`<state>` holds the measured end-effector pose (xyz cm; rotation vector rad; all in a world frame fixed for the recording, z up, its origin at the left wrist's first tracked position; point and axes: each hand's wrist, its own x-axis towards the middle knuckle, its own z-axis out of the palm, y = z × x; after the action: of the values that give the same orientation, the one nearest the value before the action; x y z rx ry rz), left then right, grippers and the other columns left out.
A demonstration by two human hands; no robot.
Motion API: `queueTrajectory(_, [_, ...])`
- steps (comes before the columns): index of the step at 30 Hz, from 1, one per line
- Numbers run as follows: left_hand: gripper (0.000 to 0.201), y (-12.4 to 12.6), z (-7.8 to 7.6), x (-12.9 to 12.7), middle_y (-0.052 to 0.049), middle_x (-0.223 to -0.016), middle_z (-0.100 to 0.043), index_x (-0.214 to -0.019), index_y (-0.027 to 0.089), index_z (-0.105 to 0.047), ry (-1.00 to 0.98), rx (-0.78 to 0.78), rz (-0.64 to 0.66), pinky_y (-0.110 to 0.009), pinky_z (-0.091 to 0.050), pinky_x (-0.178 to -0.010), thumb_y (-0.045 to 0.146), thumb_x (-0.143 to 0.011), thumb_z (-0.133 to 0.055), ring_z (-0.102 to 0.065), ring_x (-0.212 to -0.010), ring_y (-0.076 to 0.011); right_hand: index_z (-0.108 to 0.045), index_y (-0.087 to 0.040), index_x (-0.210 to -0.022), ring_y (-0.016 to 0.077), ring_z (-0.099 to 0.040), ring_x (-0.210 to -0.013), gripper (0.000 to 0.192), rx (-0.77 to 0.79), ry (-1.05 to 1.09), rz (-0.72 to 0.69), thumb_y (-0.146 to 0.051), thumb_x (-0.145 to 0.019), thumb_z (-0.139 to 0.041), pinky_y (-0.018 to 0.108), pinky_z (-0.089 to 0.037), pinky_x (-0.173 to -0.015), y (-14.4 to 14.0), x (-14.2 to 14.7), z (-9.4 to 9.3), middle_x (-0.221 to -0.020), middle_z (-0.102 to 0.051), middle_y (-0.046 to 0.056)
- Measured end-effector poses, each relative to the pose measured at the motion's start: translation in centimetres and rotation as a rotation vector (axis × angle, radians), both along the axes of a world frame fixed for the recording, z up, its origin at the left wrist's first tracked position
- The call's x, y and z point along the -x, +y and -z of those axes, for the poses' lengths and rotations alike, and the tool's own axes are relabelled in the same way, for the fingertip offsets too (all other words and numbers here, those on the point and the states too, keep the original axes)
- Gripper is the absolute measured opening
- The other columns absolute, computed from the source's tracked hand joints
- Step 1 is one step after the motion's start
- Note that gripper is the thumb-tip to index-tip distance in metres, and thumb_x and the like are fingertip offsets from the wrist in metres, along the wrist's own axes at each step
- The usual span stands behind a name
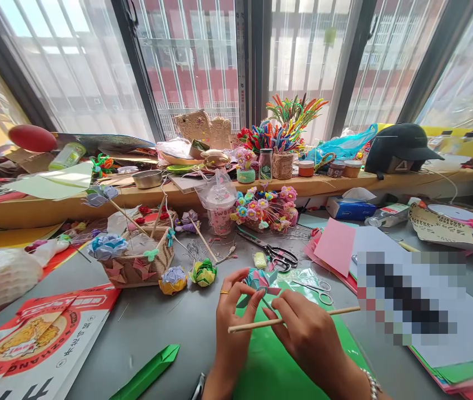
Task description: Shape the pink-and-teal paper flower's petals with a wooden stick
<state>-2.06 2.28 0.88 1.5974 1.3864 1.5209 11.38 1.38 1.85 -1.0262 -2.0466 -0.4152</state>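
A folded paper flower, teal with pink parts, is pinched between the thumb and fingers of my left hand. My right hand grips a thin wooden stick, which slants across in front of both hands. The right fingertips meet the flower's lower petals; my fingers partly hide that contact. Beneath my hands lies a shiny green sheet. Small silver scissors rest just beyond my right hand. Two finished paper flowers, one purple and yellow, one green and yellow, sit to the left.
A woven box with paper flowers stands left of centre. Black-handled scissors lie behind my hands, near a lidded plastic cup. Coloured paper sheets are stacked at right. At front left are a folded green paper strip and a printed bag.
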Motion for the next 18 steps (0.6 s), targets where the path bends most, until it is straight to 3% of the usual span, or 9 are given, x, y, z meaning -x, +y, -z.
queueTrajectory(7, [0.013,-0.11,0.12,-0.49,-0.007,-0.104,-0.058,-0.065,0.02,-0.055,-0.006,-0.053,-0.043,-0.039,-0.042,-0.085,0.021,-0.078,-0.057,-0.054,-0.101,-0.0241,-0.051,-0.017,-0.057,0.0136,-0.052,-0.048,0.039,-0.079,-0.029,0.014,-0.017,-0.091,-0.034,0.024,-0.032,-0.047,-0.2,0.63,0.31,-0.052,-0.052,0.002])
queueTrajectory(18, [0.015,-0.17,0.57,-0.67,-0.007,-0.098,-0.058,-0.068,0.02,-0.052,0.067,-0.075,-0.074,-0.036,-0.043,-0.08,0.023,-0.082,-0.051,-0.056,-0.093,-0.0215,-0.05,-0.017,-0.053,0.0151,-0.053,-0.052,0.039,-0.098,-0.027,-0.003,-0.014,-0.089,-0.035,0.025,-0.03,-0.047,-0.31,0.93,0.77,-0.05,-0.049,0.002])
